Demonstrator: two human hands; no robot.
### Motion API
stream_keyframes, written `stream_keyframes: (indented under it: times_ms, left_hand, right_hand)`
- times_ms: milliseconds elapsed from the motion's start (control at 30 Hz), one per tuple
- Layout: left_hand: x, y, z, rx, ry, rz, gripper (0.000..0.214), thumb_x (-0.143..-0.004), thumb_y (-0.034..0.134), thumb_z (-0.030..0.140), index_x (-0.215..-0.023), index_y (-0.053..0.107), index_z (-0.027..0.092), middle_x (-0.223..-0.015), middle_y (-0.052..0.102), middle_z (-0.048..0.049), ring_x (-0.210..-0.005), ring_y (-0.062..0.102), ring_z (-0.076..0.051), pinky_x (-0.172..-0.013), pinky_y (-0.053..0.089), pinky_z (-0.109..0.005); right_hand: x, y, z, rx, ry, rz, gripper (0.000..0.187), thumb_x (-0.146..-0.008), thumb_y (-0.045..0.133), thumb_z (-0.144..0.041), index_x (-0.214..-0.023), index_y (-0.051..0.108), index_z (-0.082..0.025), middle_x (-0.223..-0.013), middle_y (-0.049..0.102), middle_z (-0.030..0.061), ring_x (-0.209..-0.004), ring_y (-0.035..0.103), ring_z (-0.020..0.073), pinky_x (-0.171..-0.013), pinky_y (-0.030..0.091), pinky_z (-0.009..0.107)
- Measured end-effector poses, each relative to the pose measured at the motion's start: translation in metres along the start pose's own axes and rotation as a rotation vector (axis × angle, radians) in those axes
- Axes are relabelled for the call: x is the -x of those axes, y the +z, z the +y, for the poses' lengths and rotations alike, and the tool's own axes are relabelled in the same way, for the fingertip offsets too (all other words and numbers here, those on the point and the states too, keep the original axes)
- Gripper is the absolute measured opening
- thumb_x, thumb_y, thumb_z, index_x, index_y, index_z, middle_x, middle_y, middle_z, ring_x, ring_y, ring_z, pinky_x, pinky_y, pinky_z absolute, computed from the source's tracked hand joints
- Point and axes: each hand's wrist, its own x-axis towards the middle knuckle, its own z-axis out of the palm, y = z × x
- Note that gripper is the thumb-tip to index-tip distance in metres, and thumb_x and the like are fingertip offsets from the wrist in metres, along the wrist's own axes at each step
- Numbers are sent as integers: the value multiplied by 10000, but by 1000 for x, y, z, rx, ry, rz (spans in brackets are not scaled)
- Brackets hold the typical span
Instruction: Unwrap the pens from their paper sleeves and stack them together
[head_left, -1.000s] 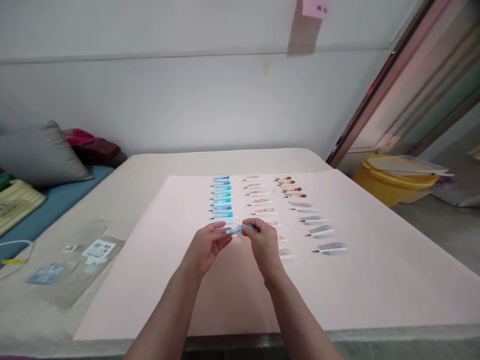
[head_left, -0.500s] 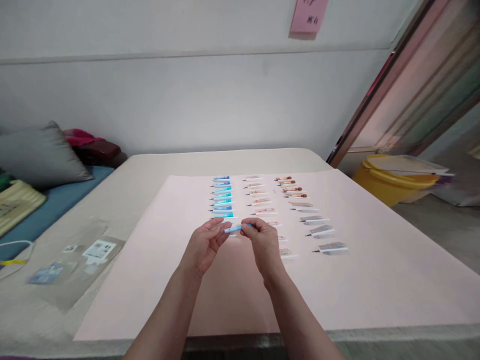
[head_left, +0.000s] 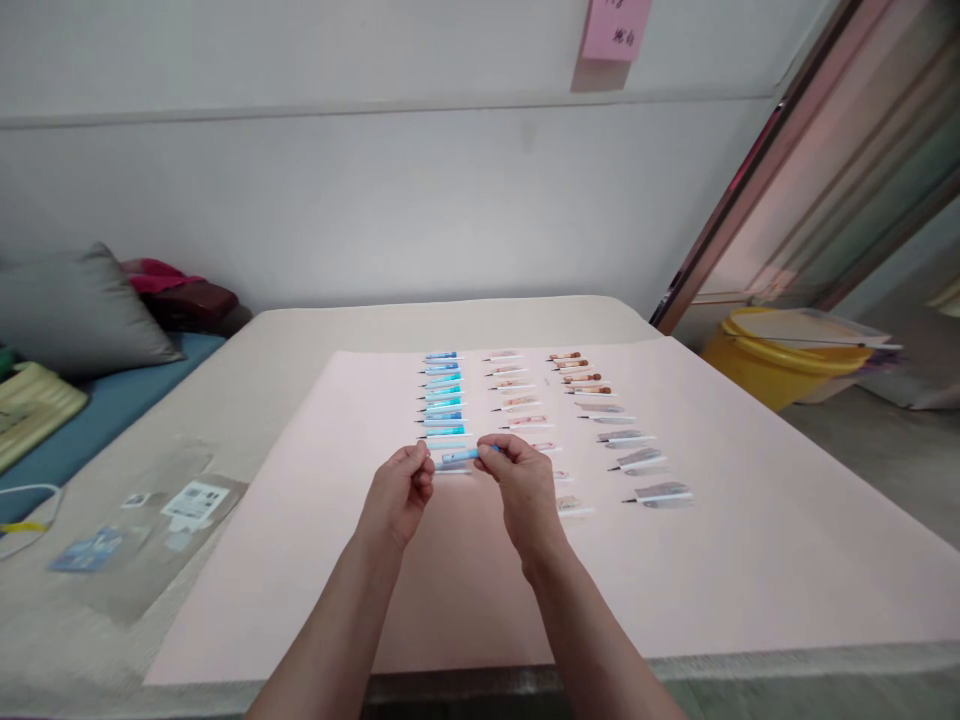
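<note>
Blue pen was clamped in right hand, not yet on pink sheet; hold of left hand unclear; other pens already lay in three columns

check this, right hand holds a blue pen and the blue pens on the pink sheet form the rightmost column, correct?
Wrong column: in the head view, the blue pens on the pink sheet form the leftmost. The right hand does hold a blue pen.

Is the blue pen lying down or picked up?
Picked up: the right hand pinches the blue pen near one end, above the pink sheet.
</note>
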Motion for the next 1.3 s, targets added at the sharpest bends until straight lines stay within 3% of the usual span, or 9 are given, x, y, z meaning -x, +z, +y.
stream_keyframes:
  times_ms: [67,267,533,867,1000,1200,1300]
  left_hand:
    - [-1,0,-1,31,-9,-25,239,-679,708,288,-671,525,135,-598,477,44,-431,372,2,-378,326,-108]
    - [3,6,-1,-10,-14,-50,178,-643,728,206,-702,582,125,-664,523,14,-508,444,-12,-460,396,-117]
    - [7,11,-2,-106,32,-58,216,-625,738,264,-672,583,121,-617,506,21,-507,424,-20,-466,370,-126]
    - [11,14,2,-76,53,-75,264,-654,714,343,-673,571,122,-621,504,18,-499,410,-27,-460,360,-146]
    - [12,14,4,-76,46,-101,212,-661,707,291,-688,584,120,-656,524,9,-523,435,-29,-485,377,-148]
    - [11,11,3,-129,79,-85,208,-638,708,289,-719,604,128,-658,539,5,-535,449,-46,-503,368,-173]
    - [12,11,8,-327,177,-55,234,-654,685,312,-822,636,156,-714,570,-10,-595,489,-80,-552,386,-207]
  right_hand:
    - [0,0,1,7,0,13,173,-599,700,-253,-739,675,-154,-640,614,-17,-607,588,126,-661,485,281]
    - [-1,1,0,73,-12,56,174,-586,695,-259,-722,671,-152,-602,611,-16,-588,598,142,-627,477,279]
    - [-1,0,3,72,1,65,162,-600,694,-245,-729,667,-151,-605,608,-20,-594,603,143,-640,477,284]
    - [1,3,22,-334,221,54,168,-524,759,-178,-649,651,-147,-687,613,0,-676,590,122,-698,527,263]
    - [0,1,24,-403,311,38,188,-515,774,-162,-654,648,-153,-686,613,10,-663,598,120,-657,539,236]
    - [-1,0,23,-392,310,42,199,-513,775,-174,-660,640,-158,-681,616,15,-647,602,134,-621,545,256]
    - [-2,0,23,-350,260,52,187,-524,767,-192,-662,648,-150,-686,616,10,-654,592,122,-656,535,252]
